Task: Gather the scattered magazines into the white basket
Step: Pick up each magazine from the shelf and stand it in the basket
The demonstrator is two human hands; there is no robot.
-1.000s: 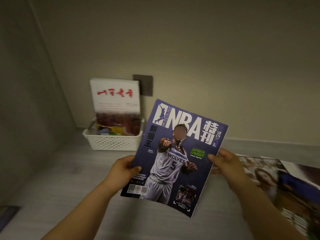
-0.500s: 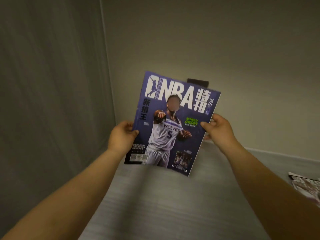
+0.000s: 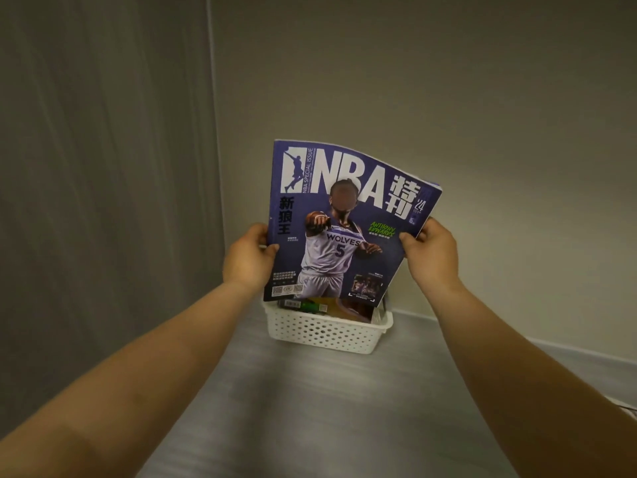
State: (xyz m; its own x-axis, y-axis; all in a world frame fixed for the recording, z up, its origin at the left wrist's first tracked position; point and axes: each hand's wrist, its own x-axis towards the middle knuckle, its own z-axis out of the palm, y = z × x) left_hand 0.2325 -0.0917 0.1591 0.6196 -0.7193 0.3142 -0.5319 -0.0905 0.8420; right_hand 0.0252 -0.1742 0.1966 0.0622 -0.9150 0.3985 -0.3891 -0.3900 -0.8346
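At white basket (image 3: 327, 331) rim, magazine (image 3: 374, 267) upright, items (image 3: 308, 306) inside

1 magazine (image 3: 348, 236) (held), 1 basket (image 3: 327, 332)

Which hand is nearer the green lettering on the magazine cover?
Right. The right hand grips the edge of the magazine, thumb just beside the green lettering; the left hand grips the opposite edge, across the cover.
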